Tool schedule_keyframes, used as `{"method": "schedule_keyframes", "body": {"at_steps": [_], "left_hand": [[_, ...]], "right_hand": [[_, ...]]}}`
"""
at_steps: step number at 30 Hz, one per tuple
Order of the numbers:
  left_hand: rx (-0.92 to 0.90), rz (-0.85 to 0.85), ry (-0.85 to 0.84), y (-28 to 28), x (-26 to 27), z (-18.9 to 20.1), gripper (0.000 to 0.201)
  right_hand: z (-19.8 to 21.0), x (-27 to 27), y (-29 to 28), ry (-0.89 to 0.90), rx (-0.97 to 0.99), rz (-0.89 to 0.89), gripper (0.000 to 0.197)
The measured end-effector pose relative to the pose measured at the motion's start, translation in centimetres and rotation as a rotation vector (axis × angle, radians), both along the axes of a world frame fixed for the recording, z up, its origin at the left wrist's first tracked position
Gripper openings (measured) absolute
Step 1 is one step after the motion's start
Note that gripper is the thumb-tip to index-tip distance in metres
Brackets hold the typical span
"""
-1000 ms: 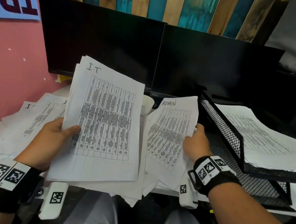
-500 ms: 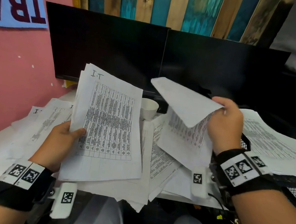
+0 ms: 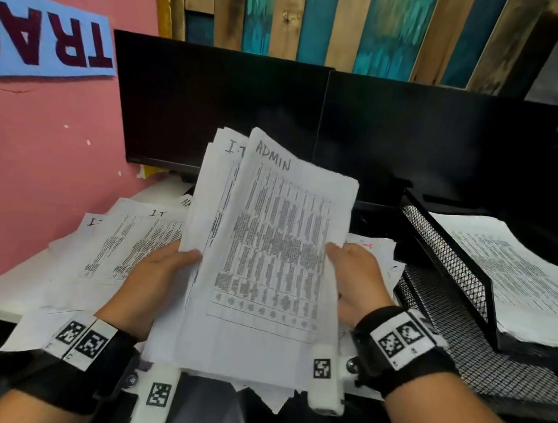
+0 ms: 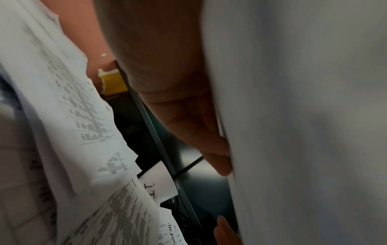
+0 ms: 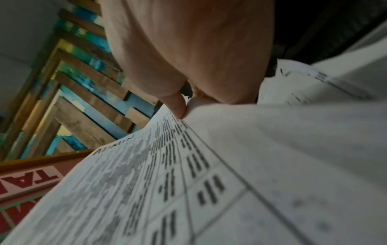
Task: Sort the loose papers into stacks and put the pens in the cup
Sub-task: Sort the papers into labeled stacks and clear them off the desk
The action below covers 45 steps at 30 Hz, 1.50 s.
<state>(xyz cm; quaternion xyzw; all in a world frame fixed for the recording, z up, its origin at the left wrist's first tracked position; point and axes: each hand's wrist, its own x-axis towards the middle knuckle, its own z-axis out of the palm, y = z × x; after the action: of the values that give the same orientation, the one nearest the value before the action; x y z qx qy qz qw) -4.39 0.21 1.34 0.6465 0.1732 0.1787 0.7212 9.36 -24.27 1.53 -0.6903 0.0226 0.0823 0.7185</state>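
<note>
**ADMIN sheet laid over the I.T bundle**

The ADMIN sheet [image 3: 277, 245] now sits on top of the I.T bundle [image 3: 220, 184], raised above the desk in front of the two monitors. A second ago it lay on the loose papers [image 3: 122, 243] on the desk; half a second ago the right hand was lifting it clear. The right hand [image 3: 354, 281] pinches its right edge, thumb on the printed face; the left hand [image 3: 157, 274] grips the bundle's left edge, thumb in front, fingers behind. Two labels now share one hand-held pile — likely a gathering step, not final sorting. The mesh tray [image 3: 451, 264] at the right holds a stack. No pens are visible, and the cup is hidden.
</note>
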Motion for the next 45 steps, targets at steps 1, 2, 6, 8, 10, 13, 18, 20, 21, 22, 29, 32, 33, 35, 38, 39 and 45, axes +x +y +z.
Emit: {"method": "schedule_keyframes", "body": {"at_steps": [1,2,6,8,10,13,18,20,21,22,29,32,33,35,38,39,45], "left_hand": [[-0.020,0.000,0.017,0.1,0.0,-0.3,0.024],[-0.048,-0.024,0.030,0.4,0.0,-0.6,0.035],[0.121,-0.169,0.036,0.5,-0.5,-0.8,0.039],[0.270,-0.154,0.059,0.9,-0.4,-0.9,0.023],[0.345,-0.106,0.082,2.0,-0.4,-1.3,0.021],[0.382,-0.025,0.081,3.7,-0.7,-1.5,0.021],[0.371,0.051,0.056,5.5,-0.9,-1.7,0.019],[0.355,0.060,0.052,5.6,-1.0,-1.7,0.020],[0.348,0.067,0.050,5.6,-1.1,-1.7,0.020],[0.341,0.071,0.047,5.7,-1.1,-1.8,0.021],[0.292,0.111,0.038,6.3,-1.7,-1.5,0.023],[0.272,0.135,0.025,6.6,-2.1,-1.5,0.026],[0.268,0.141,0.023,6.5,-2.1,-1.4,0.026],[0.266,0.138,0.030,6.3,-2.0,-1.3,0.025],[0.264,0.136,0.042,5.9,-1.3,-1.5,0.024],[0.264,0.126,0.042,5.7,-1.0,-1.5,0.023],[0.241,0.093,0.021,3.9,0.2,-1.0,0.024]], "right_hand": [[-0.7,0.0,0.6,0.004,0.002,-0.023,0.024],[-1.2,-0.1,1.2,-0.004,-0.001,-0.050,0.022],[-1.7,-0.8,3.3,-0.093,-0.063,-0.103,0.016],[-1.6,-0.8,3.7,-0.092,-0.093,-0.075,0.016],[-1.6,-0.6,3.5,-0.082,-0.149,-0.032,0.018],[-2.1,0.4,2.3,-0.004,-0.238,-0.032,0.039],[-2.5,1.1,1.7,0.175,-0.215,0.000,0.056],[-2.9,1.1,2.4,0.190,-0.235,0.050,0.065],[-3.2,1.1,2.7,0.179,-0.279,0.070,0.069],[-3.7,1.1,3.1,0.152,-0.362,0.091,0.071],[-4.0,1.1,2.7,-0.130,-0.771,0.086,0.009],[-3.2,1.7,0.4,-0.170,-0.808,0.015,0.020],[-3.0,1.9,-0.5,-0.187,-0.790,-0.032,0.019],[-2.1,2.0,-2.4,-0.208,-0.732,-0.140,0.012],[-0.5,2.1,-4.8,-0.282,-0.652,-0.262,0.014],[0.2,2.1,-5.4,-0.317,-0.609,-0.298,0.015],[3.7,1.7,-7.6,-0.381,-0.275,-0.359,0.017]]}}
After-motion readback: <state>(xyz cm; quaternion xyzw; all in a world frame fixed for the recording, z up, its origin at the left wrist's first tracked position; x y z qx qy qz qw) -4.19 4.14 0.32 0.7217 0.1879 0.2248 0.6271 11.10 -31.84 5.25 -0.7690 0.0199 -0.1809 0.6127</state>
